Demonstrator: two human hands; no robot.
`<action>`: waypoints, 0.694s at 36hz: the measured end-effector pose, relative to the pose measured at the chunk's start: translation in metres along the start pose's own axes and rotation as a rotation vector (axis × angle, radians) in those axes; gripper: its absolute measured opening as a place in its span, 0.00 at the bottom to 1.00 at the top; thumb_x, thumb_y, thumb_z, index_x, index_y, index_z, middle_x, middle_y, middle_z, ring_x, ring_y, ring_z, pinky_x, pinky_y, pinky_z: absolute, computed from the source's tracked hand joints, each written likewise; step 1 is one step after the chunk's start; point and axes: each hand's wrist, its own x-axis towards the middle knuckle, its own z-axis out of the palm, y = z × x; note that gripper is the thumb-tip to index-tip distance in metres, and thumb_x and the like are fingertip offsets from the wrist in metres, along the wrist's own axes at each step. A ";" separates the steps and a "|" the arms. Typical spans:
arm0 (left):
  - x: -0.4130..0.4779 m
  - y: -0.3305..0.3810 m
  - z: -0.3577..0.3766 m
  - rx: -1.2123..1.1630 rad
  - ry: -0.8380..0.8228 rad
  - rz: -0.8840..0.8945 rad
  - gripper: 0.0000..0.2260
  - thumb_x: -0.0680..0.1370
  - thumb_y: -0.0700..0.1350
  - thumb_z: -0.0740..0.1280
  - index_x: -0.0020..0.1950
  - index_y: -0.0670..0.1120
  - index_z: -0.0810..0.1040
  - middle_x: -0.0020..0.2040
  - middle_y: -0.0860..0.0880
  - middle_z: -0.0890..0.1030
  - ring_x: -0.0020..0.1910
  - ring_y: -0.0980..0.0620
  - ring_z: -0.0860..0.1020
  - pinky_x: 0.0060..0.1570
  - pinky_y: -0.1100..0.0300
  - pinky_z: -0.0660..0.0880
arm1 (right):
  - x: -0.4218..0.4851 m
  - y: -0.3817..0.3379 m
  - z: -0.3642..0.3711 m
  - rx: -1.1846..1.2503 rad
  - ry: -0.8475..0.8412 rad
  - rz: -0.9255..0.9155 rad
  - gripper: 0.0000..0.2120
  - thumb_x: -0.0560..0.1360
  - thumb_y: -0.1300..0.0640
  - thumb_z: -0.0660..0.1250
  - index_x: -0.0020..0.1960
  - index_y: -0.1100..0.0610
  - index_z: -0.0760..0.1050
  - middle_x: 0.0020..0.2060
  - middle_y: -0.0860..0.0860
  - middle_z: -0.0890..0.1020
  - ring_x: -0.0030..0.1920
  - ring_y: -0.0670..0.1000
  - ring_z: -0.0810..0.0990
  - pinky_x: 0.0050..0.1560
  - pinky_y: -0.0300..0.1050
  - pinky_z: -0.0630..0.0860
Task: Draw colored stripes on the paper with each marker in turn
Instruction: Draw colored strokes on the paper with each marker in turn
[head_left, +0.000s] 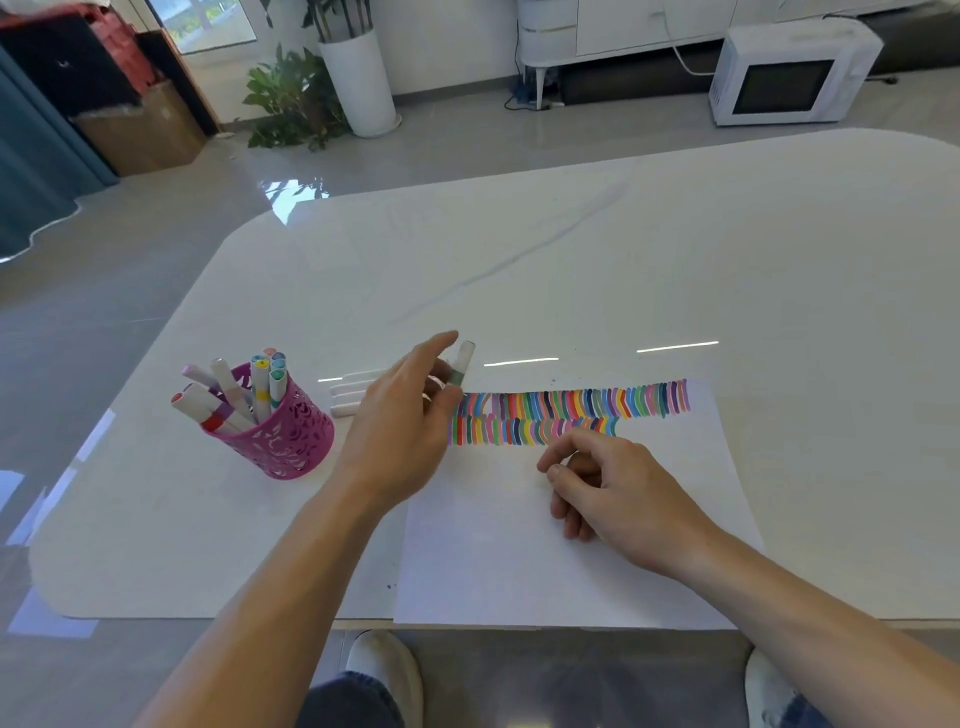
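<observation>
A white sheet of paper (519, 545) lies at the table's near edge, with two rows of short colored stripes (571, 410) along its top. My left hand (400, 431) hovers over the paper's top-left corner and pinches a white marker with a grey-green band (461, 364), which points up and away. My right hand (613, 488) rests on the paper just below the lower stripe row, fingers loosely curled with nothing in them. A pink openwork cup (285, 431) holding several markers stands to the left.
Several white markers (353, 389) lie flat on the white table (519, 260) between the cup and my left hand. Beyond the table are a white planter with plants (358, 78), a white microwave (789, 73) on the floor and cardboard boxes (140, 130).
</observation>
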 end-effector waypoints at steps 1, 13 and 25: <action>0.000 0.003 0.001 -0.025 -0.012 -0.003 0.23 0.82 0.44 0.65 0.75 0.58 0.66 0.50 0.65 0.75 0.47 0.64 0.77 0.41 0.72 0.73 | 0.000 0.000 0.000 0.006 0.003 -0.002 0.06 0.83 0.58 0.63 0.51 0.51 0.77 0.36 0.50 0.85 0.32 0.48 0.84 0.35 0.37 0.80; -0.004 0.042 0.026 -0.371 -0.136 -0.066 0.16 0.78 0.42 0.67 0.61 0.60 0.73 0.48 0.55 0.79 0.41 0.53 0.83 0.45 0.55 0.81 | -0.006 0.001 -0.006 0.081 0.058 -0.109 0.05 0.82 0.51 0.66 0.55 0.49 0.79 0.43 0.46 0.86 0.43 0.45 0.86 0.45 0.40 0.83; -0.006 0.063 0.044 -0.549 -0.087 -0.097 0.08 0.77 0.44 0.73 0.51 0.48 0.76 0.39 0.46 0.83 0.34 0.50 0.84 0.38 0.58 0.80 | -0.008 0.005 -0.021 0.124 0.086 -0.096 0.07 0.79 0.48 0.71 0.53 0.48 0.75 0.37 0.49 0.86 0.36 0.48 0.85 0.44 0.48 0.83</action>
